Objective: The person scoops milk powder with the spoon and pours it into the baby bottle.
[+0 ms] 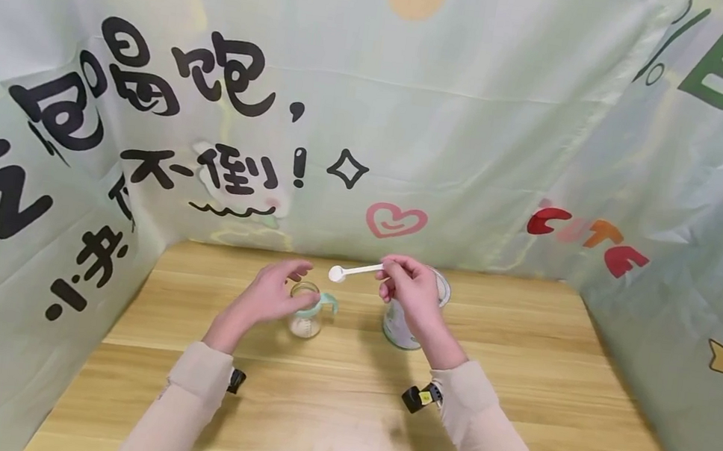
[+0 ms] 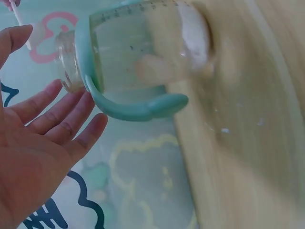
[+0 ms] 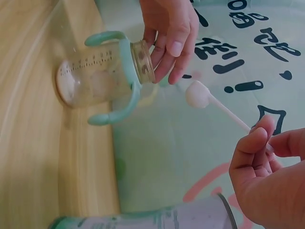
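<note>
A clear baby bottle (image 1: 305, 326) with a mint-green two-handled collar (image 3: 126, 62) stands uncapped on the table, white powder lying at its bottom. Beside its neck is my left hand (image 1: 268, 293), thumb and fingers spread apart, fingertips right at the rim in the left wrist view. My right hand (image 1: 411, 286) pinches the end of a white measuring scoop's handle (image 3: 231, 113). The scoop's bowl (image 1: 337, 274), heaped with white powder, is in the air to the right of the bottle mouth. Below my right hand stands a milk powder can (image 1: 398, 328), partly hidden by the hand.
The wooden table (image 1: 338, 418) backs onto a printed cloth wall (image 1: 478, 157), with more cloth at both sides. Small white specks (image 2: 225, 130) lie on the table close to the bottle. A dark wrist camera (image 1: 415, 398) sits at my right cuff.
</note>
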Demonstrator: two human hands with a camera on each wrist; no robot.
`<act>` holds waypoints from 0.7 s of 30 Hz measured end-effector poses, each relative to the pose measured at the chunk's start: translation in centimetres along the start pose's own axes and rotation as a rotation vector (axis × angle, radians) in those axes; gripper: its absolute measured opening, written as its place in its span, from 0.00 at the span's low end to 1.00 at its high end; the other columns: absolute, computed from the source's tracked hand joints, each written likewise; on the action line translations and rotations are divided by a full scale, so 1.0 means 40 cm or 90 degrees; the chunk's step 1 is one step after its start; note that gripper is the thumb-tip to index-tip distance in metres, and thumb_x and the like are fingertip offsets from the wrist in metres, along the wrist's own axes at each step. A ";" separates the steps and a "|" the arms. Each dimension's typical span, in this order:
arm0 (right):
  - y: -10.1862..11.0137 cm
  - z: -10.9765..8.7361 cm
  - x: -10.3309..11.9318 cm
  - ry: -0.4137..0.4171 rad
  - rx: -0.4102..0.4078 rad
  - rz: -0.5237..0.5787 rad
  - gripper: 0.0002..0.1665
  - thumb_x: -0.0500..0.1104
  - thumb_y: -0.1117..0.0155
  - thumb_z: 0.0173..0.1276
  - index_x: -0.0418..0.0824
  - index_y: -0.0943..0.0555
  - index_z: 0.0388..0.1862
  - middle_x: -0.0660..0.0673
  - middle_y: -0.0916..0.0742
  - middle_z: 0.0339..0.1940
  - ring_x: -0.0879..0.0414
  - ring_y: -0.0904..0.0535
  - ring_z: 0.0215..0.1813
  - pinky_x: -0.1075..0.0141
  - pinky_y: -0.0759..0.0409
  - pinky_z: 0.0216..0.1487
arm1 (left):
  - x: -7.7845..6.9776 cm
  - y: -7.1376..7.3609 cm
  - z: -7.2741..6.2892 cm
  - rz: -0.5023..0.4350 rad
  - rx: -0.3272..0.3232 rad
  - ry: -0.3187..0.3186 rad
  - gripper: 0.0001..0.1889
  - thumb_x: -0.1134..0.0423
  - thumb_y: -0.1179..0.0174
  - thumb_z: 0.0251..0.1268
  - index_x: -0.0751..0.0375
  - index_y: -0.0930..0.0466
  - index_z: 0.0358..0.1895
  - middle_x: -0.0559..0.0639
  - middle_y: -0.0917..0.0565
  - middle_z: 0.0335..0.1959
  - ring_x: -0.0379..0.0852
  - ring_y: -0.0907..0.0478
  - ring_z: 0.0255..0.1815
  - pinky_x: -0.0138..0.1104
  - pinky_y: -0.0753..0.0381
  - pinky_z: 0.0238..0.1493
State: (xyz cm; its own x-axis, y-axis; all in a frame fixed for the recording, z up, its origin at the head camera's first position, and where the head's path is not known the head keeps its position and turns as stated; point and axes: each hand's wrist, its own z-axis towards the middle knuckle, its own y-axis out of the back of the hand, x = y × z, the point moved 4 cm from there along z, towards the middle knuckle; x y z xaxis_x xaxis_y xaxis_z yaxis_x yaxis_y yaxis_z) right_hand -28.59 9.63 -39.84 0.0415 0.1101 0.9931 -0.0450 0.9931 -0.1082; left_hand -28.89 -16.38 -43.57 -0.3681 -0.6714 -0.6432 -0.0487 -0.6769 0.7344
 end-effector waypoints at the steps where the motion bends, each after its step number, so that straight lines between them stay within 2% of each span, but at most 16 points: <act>1: -0.005 0.000 -0.001 -0.001 0.002 0.002 0.10 0.35 0.42 0.79 0.31 0.18 0.51 0.47 0.13 0.30 0.59 0.22 0.22 0.71 0.21 0.27 | 0.004 0.000 -0.004 -0.004 0.000 0.005 0.37 0.45 0.29 0.63 0.61 0.25 0.72 0.60 0.16 0.66 0.58 0.17 0.63 0.55 0.17 0.64; 7: -0.036 -0.003 -0.011 -0.001 0.010 0.023 0.09 0.35 0.41 0.79 0.31 0.17 0.49 0.46 0.12 0.30 0.59 0.22 0.21 0.71 0.21 0.26 | 0.023 0.001 -0.027 -0.018 0.007 0.028 0.39 0.43 0.28 0.64 0.60 0.26 0.73 0.61 0.17 0.66 0.60 0.18 0.64 0.56 0.18 0.66; 14: -0.065 -0.009 -0.025 -0.009 0.016 0.037 0.08 0.35 0.40 0.79 0.31 0.17 0.49 0.49 0.12 0.28 0.60 0.23 0.21 0.71 0.22 0.25 | 0.040 0.000 -0.041 -0.005 0.006 0.028 0.38 0.44 0.29 0.67 0.65 0.26 0.73 0.64 0.18 0.67 0.62 0.17 0.63 0.57 0.18 0.66; 21: -0.086 -0.014 -0.032 -0.007 0.033 0.027 0.09 0.36 0.39 0.78 0.31 0.16 0.49 0.44 0.12 0.31 0.60 0.23 0.21 0.71 0.23 0.25 | 0.050 0.001 -0.052 -0.013 0.013 0.052 0.40 0.43 0.29 0.65 0.65 0.27 0.73 0.64 0.17 0.65 0.61 0.18 0.62 0.57 0.18 0.64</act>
State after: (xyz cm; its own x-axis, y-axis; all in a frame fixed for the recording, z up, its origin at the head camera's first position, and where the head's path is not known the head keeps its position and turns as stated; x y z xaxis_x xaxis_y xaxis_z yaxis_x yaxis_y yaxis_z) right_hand -27.95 6.10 -40.75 0.0279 0.1514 0.9881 -0.0983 0.9841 -0.1480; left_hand -27.71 -18.39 -45.29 -0.2893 -0.6809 -0.6729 -0.0740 -0.6849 0.7249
